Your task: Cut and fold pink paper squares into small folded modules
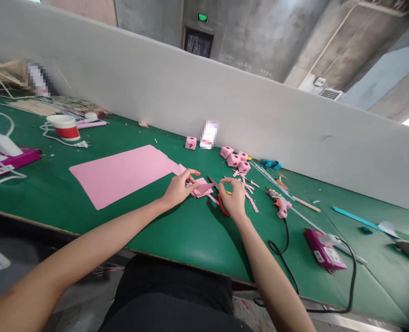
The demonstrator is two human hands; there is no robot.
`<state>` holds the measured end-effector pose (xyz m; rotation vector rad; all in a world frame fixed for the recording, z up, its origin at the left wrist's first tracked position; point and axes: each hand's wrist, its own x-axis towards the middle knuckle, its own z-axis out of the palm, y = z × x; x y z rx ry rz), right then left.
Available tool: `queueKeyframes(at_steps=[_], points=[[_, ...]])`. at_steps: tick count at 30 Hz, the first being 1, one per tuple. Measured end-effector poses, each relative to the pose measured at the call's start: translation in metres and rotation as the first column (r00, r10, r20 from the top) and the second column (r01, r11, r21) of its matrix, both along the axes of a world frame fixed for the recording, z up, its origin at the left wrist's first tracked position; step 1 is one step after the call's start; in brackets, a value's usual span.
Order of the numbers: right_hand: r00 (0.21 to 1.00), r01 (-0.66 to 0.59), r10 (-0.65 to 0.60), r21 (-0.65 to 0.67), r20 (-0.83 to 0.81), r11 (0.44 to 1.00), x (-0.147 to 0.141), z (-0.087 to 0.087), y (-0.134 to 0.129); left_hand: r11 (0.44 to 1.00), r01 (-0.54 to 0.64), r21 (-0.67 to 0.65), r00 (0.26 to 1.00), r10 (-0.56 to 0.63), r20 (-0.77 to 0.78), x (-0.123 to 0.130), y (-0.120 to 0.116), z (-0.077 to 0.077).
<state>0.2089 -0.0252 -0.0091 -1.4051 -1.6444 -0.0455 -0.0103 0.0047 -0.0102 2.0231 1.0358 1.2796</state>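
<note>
Cup near pink sheet, contents unclear

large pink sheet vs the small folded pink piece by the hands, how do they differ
Size: the large pink sheet covers far more of the green table than the small folded pink piece.
Shape: the sheet is broad and roughly rectangular; the piece is folded, with angled faces.
Handling: the sheet lies flat, while the piece has the left hand on it.
Both are pink.
</note>
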Motion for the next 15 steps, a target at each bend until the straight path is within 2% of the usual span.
queueKeyframes(at_steps=[5,11,15], points=[[0.978,-0.188,0.188,-0.013,0.090,0.982,-0.022,0.001,-0.007,0.999,0.048,0.002,0.999,-0.048,-0.009,0.002,-0.003,0.000],[0.974,-0.221,0.221,-0.008,0.049,0.975,-0.031,0.005,-0.014,0.997,0.079,0.019,0.996,-0.080,0.027,0.003,-0.004,0.000],[0.965,-0.259,0.259,-0.024,0.049,0.966,-0.038,0.004,-0.018,0.993,0.074,0.095,0.997,-0.072,-0.021,0.004,-0.005,-0.001]])
